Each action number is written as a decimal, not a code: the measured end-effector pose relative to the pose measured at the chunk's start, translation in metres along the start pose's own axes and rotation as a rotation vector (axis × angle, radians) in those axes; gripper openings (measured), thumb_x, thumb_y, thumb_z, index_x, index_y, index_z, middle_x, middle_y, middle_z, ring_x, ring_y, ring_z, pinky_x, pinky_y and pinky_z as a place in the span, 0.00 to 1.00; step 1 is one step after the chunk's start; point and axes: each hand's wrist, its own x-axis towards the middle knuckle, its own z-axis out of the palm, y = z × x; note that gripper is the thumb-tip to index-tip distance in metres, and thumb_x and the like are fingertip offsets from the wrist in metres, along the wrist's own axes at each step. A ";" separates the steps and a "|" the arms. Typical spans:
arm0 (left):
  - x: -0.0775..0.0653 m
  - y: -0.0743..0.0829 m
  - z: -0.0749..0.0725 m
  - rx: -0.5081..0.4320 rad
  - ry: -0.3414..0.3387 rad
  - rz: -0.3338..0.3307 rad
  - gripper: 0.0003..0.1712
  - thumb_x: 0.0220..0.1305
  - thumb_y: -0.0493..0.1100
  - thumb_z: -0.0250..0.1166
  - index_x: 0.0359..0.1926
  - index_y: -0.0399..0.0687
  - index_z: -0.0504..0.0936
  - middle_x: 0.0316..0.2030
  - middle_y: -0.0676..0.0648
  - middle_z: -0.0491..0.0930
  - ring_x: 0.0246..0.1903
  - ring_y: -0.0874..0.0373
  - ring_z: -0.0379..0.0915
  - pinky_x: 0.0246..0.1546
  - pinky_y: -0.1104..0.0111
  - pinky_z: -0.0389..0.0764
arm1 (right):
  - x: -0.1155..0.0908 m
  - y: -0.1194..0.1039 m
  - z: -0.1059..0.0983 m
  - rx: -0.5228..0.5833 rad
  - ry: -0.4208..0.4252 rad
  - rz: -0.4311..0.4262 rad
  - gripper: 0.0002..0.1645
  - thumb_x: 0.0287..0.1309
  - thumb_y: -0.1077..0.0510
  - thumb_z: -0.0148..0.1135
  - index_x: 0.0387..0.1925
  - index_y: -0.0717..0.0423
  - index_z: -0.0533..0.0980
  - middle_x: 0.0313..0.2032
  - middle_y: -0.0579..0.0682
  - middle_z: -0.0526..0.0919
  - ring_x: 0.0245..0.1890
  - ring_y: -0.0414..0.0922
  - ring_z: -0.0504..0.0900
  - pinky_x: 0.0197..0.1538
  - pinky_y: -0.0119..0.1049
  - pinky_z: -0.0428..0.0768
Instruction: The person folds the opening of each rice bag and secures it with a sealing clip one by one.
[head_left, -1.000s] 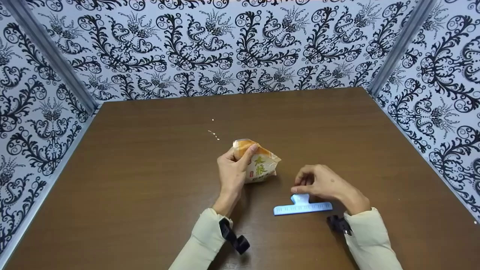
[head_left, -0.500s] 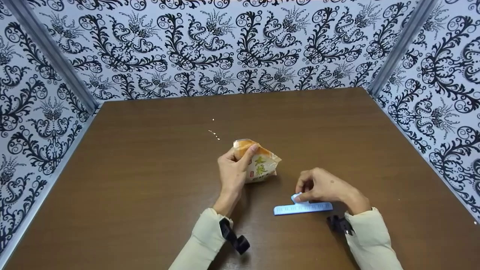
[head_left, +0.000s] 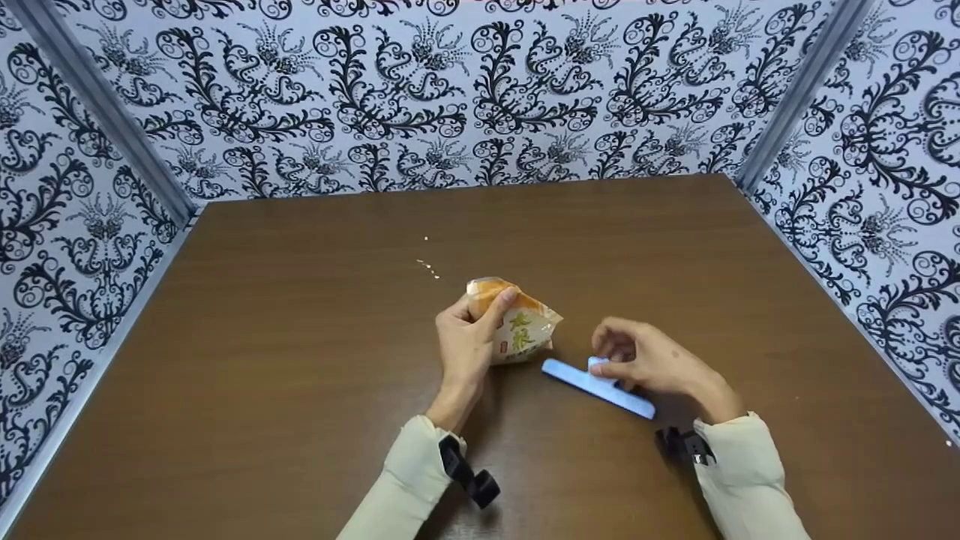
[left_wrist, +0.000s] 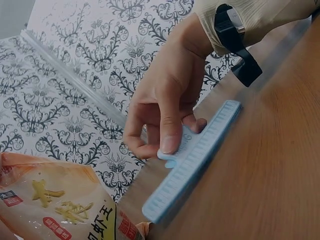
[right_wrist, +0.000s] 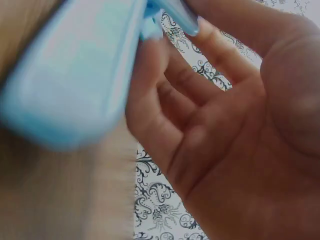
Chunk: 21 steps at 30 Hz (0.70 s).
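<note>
My left hand [head_left: 469, 341] grips a snack bag [head_left: 523, 330] by its folded orange top, thumb across the front. Printed lettering shows on the bag's pale face, also in the left wrist view [left_wrist: 55, 200]. To the right, my right hand [head_left: 652, 358] pinches the handle of a light blue bag clip [head_left: 598, 388] between thumb and fingers. The clip's long ridged bar slants, its left end close by the lower corner of the bag. In the right wrist view the clip [right_wrist: 80, 70] looms large and blurred beside the curled fingers [right_wrist: 155, 115].
A brown wooden table [head_left: 300, 337] lies under both hands. Several small white crumbs [head_left: 428, 267] are scattered beyond the bag. Patterned black-and-white walls [head_left: 480, 97] stand at the back and both sides. Each wrist wears a black strap mount [head_left: 469, 474].
My right thumb came down onto the clip's handle, and the hand raised the clip from the table, turning it so the bar slants. The left hand and bag stayed put.
</note>
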 end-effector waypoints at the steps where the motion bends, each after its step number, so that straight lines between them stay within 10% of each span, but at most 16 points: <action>1: 0.000 0.000 0.000 0.002 0.000 0.000 0.20 0.60 0.42 0.78 0.18 0.47 0.78 0.20 0.55 0.77 0.23 0.63 0.74 0.26 0.72 0.75 | 0.000 0.000 -0.001 0.033 0.000 0.016 0.24 0.62 0.57 0.74 0.53 0.64 0.75 0.36 0.57 0.83 0.27 0.41 0.83 0.29 0.36 0.85; 5: 0.000 0.000 -0.001 0.007 -0.004 -0.002 0.16 0.61 0.43 0.78 0.23 0.40 0.83 0.21 0.55 0.79 0.24 0.61 0.76 0.27 0.71 0.78 | -0.003 -0.001 -0.006 0.093 -0.005 0.068 0.33 0.62 0.59 0.74 0.64 0.69 0.72 0.41 0.60 0.81 0.32 0.43 0.85 0.33 0.39 0.88; 21: -0.001 -0.001 -0.001 -0.006 -0.009 -0.004 0.15 0.62 0.43 0.77 0.25 0.40 0.84 0.20 0.54 0.78 0.24 0.61 0.77 0.27 0.70 0.81 | -0.010 -0.006 -0.017 0.094 0.187 0.072 0.22 0.63 0.60 0.73 0.54 0.70 0.81 0.44 0.60 0.85 0.39 0.38 0.86 0.43 0.31 0.88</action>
